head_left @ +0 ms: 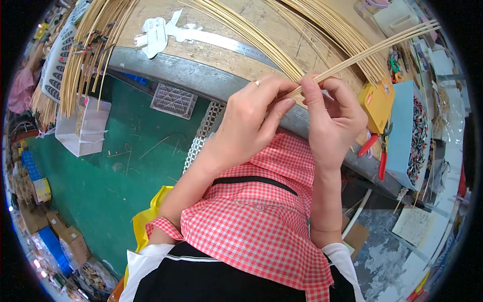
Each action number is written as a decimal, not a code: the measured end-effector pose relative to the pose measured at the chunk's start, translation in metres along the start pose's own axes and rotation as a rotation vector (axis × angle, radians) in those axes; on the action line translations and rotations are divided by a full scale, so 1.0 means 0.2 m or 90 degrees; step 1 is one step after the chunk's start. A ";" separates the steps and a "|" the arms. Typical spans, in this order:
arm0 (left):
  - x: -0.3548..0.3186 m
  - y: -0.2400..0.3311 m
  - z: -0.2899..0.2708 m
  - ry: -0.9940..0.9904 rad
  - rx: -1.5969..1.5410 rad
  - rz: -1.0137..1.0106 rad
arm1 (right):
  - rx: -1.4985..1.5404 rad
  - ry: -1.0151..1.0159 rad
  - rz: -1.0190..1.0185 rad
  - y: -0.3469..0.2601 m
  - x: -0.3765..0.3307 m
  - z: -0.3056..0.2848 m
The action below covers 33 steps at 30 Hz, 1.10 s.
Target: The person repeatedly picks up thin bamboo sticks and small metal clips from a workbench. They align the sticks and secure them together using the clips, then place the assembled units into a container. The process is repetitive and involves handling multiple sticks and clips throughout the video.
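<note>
At frame centre I see a bundle of thin bamboo strips [372, 50], pale yellow, smooth and flexible, fanning toward the upper right. The right hand [334, 113] is clamped on their near ends; the left hand [254, 118] pinches the same ends, a ring on one finger. Beneath lies the worn wooden counter [221, 30] with a grey metal rim. Right of it, red-handled pliers [381, 151] hang beside a blue box [405, 131], apparently holding small clips.

Red-checked apron, white sleeves, finger ring [256, 83]
</note>
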<state>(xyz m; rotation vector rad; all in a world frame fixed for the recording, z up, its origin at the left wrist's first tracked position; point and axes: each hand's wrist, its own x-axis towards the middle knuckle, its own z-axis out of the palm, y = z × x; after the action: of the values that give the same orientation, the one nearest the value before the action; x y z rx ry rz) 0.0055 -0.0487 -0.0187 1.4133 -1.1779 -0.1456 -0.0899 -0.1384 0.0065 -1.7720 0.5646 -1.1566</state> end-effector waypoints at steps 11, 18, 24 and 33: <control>-0.07 -0.06 -0.05 0.036 0.091 0.040 | -0.147 -0.020 0.031 0.08 -0.08 -0.08; -0.09 -0.13 -0.16 -0.010 -0.050 -0.094 | -0.692 0.274 -0.021 0.25 0.23 -1.18; -0.13 -0.17 -0.12 -0.035 -0.142 -0.144 | -0.829 -0.017 0.329 0.53 0.26 -2.16; -0.14 -0.15 -0.10 -0.081 -0.144 -0.156 | -0.807 -0.064 0.255 0.53 0.25 -2.09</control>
<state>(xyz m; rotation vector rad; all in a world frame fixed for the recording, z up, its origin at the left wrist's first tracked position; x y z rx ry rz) 0.0227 -0.0240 -0.0529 1.3573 -1.0508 -0.5317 -0.4269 -0.4118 -0.0047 -2.5011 1.7472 -0.3562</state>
